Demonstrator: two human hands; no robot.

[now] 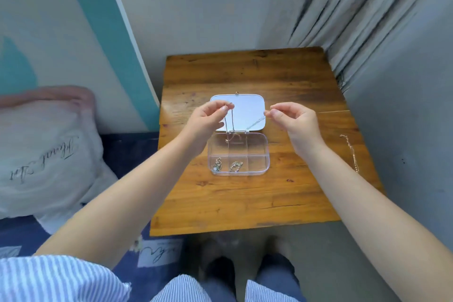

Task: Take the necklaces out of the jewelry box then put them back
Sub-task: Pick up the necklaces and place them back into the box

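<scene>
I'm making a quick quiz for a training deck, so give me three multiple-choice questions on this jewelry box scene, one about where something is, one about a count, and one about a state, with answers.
1. Where does the loose gold chain lie?
A. On the wooden table, right of the jewelry box
B. Inside the box
C. On the pillow

2. How many box compartments visibly hold jewelry?
A. None
B. Two
C. Five

3. What state is the box lid in?
A. Shut
B. Open, folded back flat
C. Detached, on the floor

Answers:
1. A, the chain rests on bare wood near the table's right edge.
2. B, the two near-left compartments hold small pieces; the thin necklace strung between the left hand and right hand only dangles over a far one.
3. B, the lid lies behind the tray, joined at the hinge.
</scene>
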